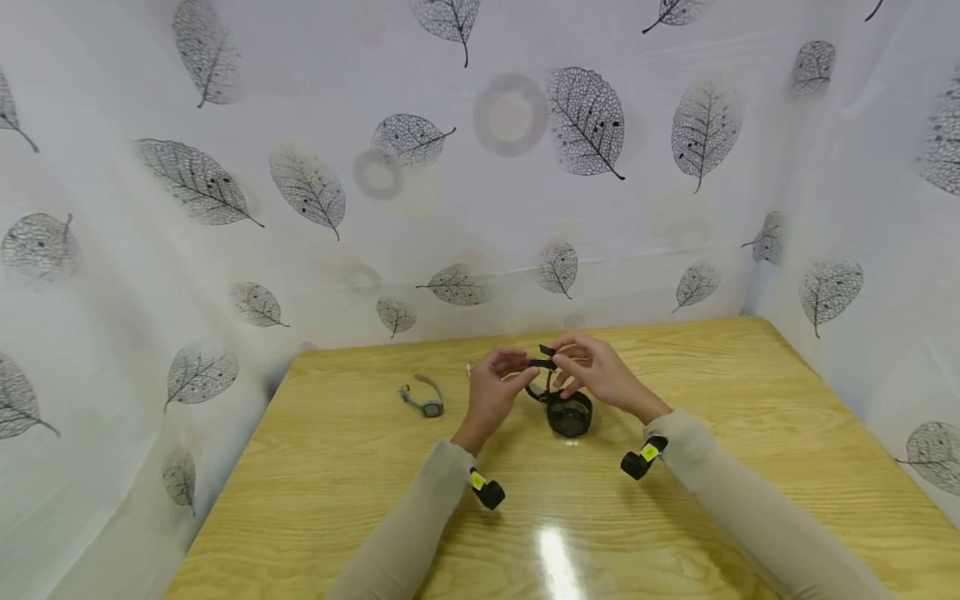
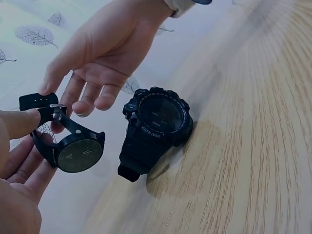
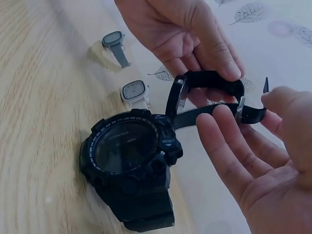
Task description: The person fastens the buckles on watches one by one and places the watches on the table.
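A slim black wristwatch point(image 2: 80, 155) with a round dark face is held up between both hands, its strap looped through a metal buckle point(image 2: 57, 106). My left hand point(image 1: 493, 385) pinches the strap between thumb and fingers, as the right wrist view shows. With thumb and fingertips, my right hand point(image 1: 603, 375) pinches the strap's free end beside the buckle. Just below the hands, a chunky black sport watch point(image 1: 570, 420) stands on the table, its strap forming a loop. "SPORT WATCH" is printed on its bezel point(image 2: 155, 132).
To the left on the wooden table point(image 1: 337, 500) lies a grey watch point(image 1: 432, 409) with its strap spread. A white watch point(image 3: 134, 91) stands between it and the sport watch, mostly behind my left hand in the head view. A leaf-printed curtain point(image 1: 510, 208) encloses the table's back and sides.
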`<state>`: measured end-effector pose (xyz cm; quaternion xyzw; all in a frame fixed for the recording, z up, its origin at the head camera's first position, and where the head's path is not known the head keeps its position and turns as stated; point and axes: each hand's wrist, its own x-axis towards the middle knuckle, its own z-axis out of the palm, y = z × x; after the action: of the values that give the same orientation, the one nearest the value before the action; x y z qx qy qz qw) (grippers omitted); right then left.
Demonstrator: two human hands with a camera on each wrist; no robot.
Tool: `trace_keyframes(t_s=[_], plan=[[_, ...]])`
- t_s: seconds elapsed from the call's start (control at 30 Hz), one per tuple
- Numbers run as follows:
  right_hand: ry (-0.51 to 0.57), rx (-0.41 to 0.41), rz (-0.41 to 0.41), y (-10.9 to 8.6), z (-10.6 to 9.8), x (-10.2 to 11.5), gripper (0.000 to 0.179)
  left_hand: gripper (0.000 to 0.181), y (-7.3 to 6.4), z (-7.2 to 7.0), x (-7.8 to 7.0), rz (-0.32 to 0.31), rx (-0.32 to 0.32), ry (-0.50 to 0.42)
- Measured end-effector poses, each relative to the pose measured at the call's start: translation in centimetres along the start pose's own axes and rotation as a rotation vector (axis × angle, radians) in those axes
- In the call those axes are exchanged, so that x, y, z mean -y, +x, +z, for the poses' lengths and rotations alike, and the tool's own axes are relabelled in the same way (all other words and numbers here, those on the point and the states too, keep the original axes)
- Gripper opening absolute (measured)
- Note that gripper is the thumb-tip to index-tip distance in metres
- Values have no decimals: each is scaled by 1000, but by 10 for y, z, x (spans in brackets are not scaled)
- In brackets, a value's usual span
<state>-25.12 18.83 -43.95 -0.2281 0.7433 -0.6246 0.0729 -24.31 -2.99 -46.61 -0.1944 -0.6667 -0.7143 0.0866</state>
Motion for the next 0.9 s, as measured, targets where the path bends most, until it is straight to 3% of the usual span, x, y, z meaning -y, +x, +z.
trace_keyframes(t_s=[0.33, 0.63, 0.9], plan=[[-65, -35, -50, 3, 2, -6, 28, 28, 0, -1, 3, -9, -44, -40], [-105, -40, -83, 3, 1, -9, 27, 27, 1, -1, 3, 19, -88, -60], [-214, -20, -69, 1, 2, -4, 24, 25, 1, -3, 4, 36, -51, -33]])
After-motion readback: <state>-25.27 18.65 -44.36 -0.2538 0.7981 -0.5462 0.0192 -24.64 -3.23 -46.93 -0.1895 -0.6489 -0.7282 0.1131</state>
